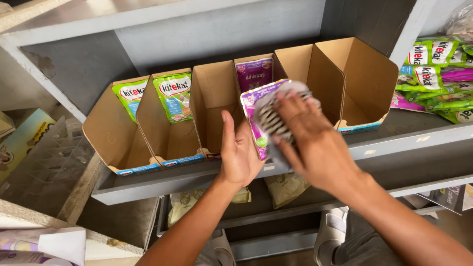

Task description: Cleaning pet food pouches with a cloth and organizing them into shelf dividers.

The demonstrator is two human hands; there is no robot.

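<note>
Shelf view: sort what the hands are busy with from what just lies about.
In hand:
left hand steadying purple pouch
right hand pressing striped cloth on it

Lying about:
green pouches in cardboard trays
pouch pile, far right
bags on the shelf below

purple pouch point(254, 118) | black-and-white striped cloth point(276, 116) | green pouches point(172, 96) (glossy) | brown cardboard boxes point(367, 74) | grey shelf point(394, 148)
</note>
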